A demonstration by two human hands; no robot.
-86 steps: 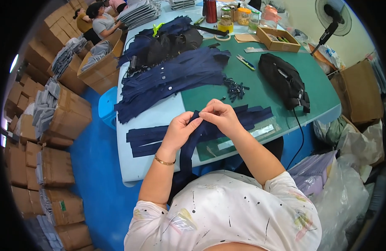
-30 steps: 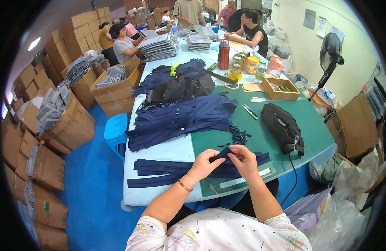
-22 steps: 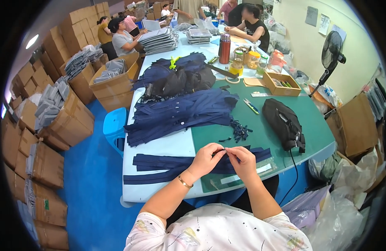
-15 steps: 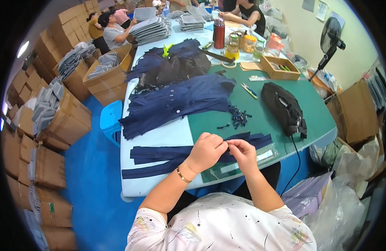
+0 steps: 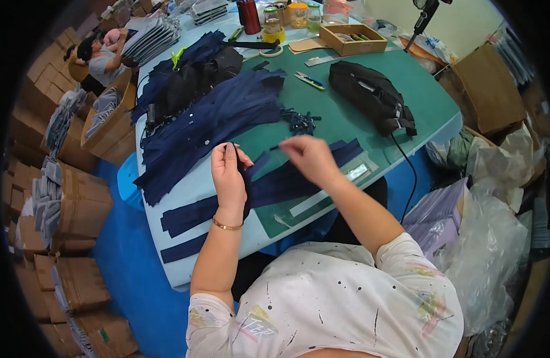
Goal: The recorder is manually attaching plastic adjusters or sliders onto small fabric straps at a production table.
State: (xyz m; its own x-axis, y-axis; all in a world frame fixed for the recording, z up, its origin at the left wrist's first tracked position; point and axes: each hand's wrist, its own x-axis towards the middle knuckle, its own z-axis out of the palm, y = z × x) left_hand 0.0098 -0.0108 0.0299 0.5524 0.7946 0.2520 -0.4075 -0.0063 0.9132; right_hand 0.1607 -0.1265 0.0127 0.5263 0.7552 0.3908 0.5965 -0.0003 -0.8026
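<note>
My left hand [image 5: 229,179] is closed, thumb against fingers, on a navy zipper tape [image 5: 260,164] above the near part of the table. To its right, my right hand [image 5: 312,160] pinches a small dark piece [image 5: 274,147], partly hidden by the fingertips and slightly blurred. More navy zipper tapes [image 5: 188,219] lie flat beneath both hands. Just beyond the right hand is a small heap of dark pieces [image 5: 301,122] that look like zipper sliders. A large pile of navy tapes [image 5: 212,116] spreads beyond my left hand.
Thread snips [image 5: 311,81], a black bag-like item [image 5: 370,95] with a cord, and a wooden tray [image 5: 352,40] rest on the green mat [image 5: 406,152]. Jars and a red flask [image 5: 248,17] stand at the back. Cartons [image 5: 87,197] line the left; a person [image 5: 102,62] sits beyond.
My hands were together over the tapes and are now apart, the left further left, the right further up with a small dark piece. The whole view has shifted.
</note>
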